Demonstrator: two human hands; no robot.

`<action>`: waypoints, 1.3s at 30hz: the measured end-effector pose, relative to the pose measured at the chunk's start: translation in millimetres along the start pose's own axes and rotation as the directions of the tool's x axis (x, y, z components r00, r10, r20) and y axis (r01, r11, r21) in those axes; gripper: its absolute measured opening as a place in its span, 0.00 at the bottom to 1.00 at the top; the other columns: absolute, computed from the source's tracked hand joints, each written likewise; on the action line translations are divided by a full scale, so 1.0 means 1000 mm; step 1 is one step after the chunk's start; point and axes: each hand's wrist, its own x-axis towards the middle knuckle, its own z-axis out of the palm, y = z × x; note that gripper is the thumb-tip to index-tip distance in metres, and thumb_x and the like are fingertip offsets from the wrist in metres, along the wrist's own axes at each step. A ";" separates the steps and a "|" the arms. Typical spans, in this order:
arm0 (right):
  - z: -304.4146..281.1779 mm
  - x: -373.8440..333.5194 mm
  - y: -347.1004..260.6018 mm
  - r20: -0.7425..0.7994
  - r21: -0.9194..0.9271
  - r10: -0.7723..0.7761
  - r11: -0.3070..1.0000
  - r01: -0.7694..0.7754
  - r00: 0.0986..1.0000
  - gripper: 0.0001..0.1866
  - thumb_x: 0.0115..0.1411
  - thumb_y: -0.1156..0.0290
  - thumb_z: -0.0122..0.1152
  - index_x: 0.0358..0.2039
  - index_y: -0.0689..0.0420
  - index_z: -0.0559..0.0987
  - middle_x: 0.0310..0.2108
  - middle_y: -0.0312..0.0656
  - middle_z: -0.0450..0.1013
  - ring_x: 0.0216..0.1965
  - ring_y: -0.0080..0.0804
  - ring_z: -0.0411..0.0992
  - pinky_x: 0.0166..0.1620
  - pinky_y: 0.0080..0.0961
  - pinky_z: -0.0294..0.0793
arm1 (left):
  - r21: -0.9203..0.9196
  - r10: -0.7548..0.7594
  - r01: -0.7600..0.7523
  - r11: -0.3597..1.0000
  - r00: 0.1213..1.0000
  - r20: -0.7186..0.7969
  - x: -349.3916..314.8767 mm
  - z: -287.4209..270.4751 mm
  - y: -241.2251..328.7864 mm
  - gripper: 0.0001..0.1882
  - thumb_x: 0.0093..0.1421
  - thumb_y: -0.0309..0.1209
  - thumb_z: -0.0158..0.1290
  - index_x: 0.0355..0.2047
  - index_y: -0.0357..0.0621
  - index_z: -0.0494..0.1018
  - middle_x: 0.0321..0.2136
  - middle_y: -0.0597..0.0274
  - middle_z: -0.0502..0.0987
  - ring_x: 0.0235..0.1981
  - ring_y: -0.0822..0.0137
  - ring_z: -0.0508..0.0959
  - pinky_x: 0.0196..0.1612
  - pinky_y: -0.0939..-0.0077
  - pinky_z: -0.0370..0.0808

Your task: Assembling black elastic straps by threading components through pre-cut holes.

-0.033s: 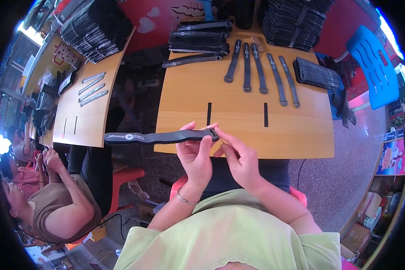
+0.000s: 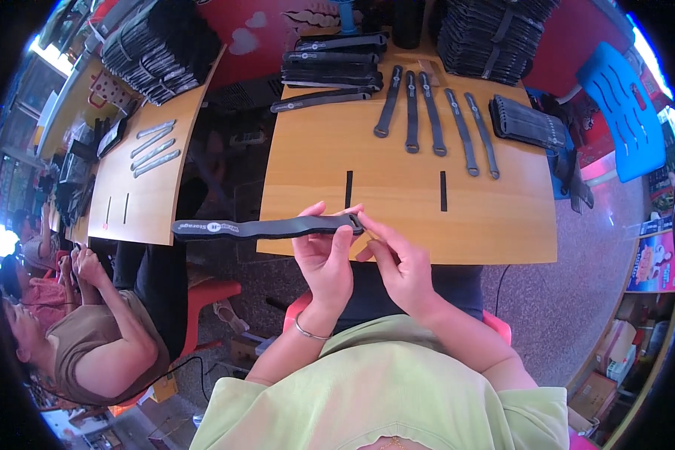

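I count five loose straps (image 2: pixel 433 114) laid side by side on my bench (image 2: pixel 397 195), one strap (image 2: pixel 266 227) held, and two black marks (image 2: pixel 348 189).

Held strap (image 2: pixel 266 227): dark grey w/ white print. Counter (image 2: pixel 397 202): tan wood w/ two black marks. Five laid-out straps (image 2: pixel 435 116): dark grey, as are stacks (image 2: pixel 495 34). Chair (image 2: pixel 622 109): blue. Shirt (image 2: pixel 390 405): light green. Stool (image 2: pixel 214 292): red.

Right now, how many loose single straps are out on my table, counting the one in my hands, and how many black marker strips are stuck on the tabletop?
Strap held in left hand and right hand: 1
Straps laid side by side on the table: 5
Strap lying crosswise by the stacks: 1
Black marker strips: 2
Total: 9
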 end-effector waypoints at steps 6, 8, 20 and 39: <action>-0.014 0.006 -0.003 0.106 -0.362 -0.231 0.897 0.254 0.967 0.22 0.56 0.84 0.55 0.51 0.54 0.75 0.30 0.42 0.78 0.29 0.30 0.78 0.30 0.23 0.73 | -0.001 -0.038 0.038 0.999 0.998 0.041 0.006 -0.005 0.006 0.25 0.61 0.23 0.52 0.57 0.44 0.58 0.39 0.55 0.76 0.47 0.52 0.76 0.48 0.64 0.77; -0.020 0.007 -0.006 0.143 -0.448 -0.250 0.846 0.288 0.958 0.22 0.55 0.83 0.56 0.51 0.52 0.75 0.29 0.41 0.78 0.28 0.31 0.78 0.30 0.23 0.74 | 0.009 -0.058 0.057 0.998 0.995 0.084 0.008 -0.007 0.007 0.27 0.60 0.23 0.53 0.58 0.43 0.58 0.39 0.54 0.76 0.47 0.53 0.76 0.48 0.65 0.76; -0.008 0.009 -0.007 0.095 0.000 0.029 1.000 -0.029 0.995 0.21 0.58 0.82 0.54 0.51 0.52 0.74 0.28 0.43 0.77 0.29 0.27 0.78 0.30 0.22 0.74 | 0.015 -0.019 0.017 1.000 0.995 0.094 0.011 -0.004 0.013 0.25 0.59 0.17 0.52 0.56 0.37 0.60 0.39 0.54 0.78 0.48 0.60 0.76 0.51 0.73 0.71; 0.006 0.009 -0.007 0.088 0.235 0.098 0.965 -0.116 0.991 0.15 0.61 0.82 0.50 0.50 0.61 0.74 0.34 0.43 0.77 0.32 0.22 0.77 0.36 0.18 0.74 | 0.036 0.002 -0.004 0.999 0.999 0.042 0.006 -0.007 0.010 0.18 0.61 0.20 0.50 0.51 0.41 0.61 0.40 0.52 0.76 0.48 0.56 0.76 0.49 0.70 0.73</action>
